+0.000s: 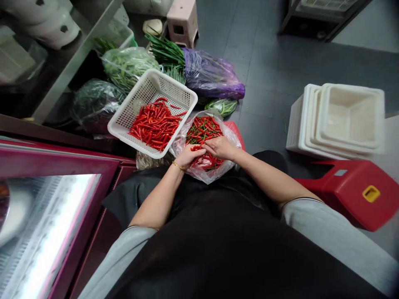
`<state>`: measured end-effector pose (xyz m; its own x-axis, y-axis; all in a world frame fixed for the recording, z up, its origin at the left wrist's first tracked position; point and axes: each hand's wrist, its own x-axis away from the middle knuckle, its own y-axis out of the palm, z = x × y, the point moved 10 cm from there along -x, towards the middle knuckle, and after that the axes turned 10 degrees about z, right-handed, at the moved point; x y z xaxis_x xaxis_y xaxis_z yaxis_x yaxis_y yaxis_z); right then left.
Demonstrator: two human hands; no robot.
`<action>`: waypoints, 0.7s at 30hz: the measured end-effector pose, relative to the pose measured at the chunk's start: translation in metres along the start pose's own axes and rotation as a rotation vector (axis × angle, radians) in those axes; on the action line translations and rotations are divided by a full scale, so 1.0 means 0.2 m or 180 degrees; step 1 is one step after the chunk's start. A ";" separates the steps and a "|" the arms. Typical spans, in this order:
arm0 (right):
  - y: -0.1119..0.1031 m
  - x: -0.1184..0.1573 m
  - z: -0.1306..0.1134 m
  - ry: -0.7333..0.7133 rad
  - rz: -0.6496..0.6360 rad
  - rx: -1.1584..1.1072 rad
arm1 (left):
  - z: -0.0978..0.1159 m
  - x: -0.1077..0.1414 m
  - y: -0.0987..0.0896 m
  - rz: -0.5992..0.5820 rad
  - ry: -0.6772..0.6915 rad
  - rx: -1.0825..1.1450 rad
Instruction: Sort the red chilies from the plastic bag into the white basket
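Both my hands meet over a clear plastic bag [208, 176] of red chili peppers [204, 128], many with green stems. My left hand [187, 156], with a bracelet at the wrist, has its fingers closed around a few red chilies. Close against it, my right hand [222, 148] pinches at the same chilies with thumb and fingertips. A white perforated basket [116, 124] stands to the left of the bag, with a heap of red chilies [157, 124] inside that look mostly stemless. Part of a red container [237, 133] shows behind the bag.
Bagged greens [129, 66] and a purple bag [215, 77] of long green vegetables lie beyond the basket. A pink stool [183, 20] stands behind them. To the right are stacked white baskets [352, 116] and a red plastic stool [352, 191]. A glass-fronted cabinet [106, 166] borders the left.
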<state>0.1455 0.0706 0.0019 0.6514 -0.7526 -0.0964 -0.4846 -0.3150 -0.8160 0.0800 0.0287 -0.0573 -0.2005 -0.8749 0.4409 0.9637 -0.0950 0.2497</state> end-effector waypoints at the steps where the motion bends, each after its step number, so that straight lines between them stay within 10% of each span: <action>1: -0.02 0.00 0.04 0.0143 0.0168 0.0317 | -0.01 0.00 -0.01 0.0146 -0.0051 0.0096; 7: 0.04 0.10 0.31 0.1091 -0.0360 -0.0160 | -0.04 0.01 -0.01 0.0183 -0.0258 -0.0188; 12: 0.11 0.05 0.10 0.0653 -0.0578 -0.1485 | -0.07 0.05 0.08 -0.0437 -0.0630 -0.0437; 18: 0.01 0.01 0.04 0.0154 0.0092 0.0826 | -0.08 0.02 0.04 -0.0068 -0.0690 -0.0357; 21: 0.11 0.14 0.07 -0.0254 -0.0356 0.1375 | -0.07 0.01 -0.08 0.0196 -0.0680 -0.0158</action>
<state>0.1625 0.0506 -0.0266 0.7370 -0.6755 -0.0239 -0.1316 -0.1088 -0.9853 0.0677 0.0222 -0.0732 -0.1688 -0.7599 0.6277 0.9817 -0.0725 0.1762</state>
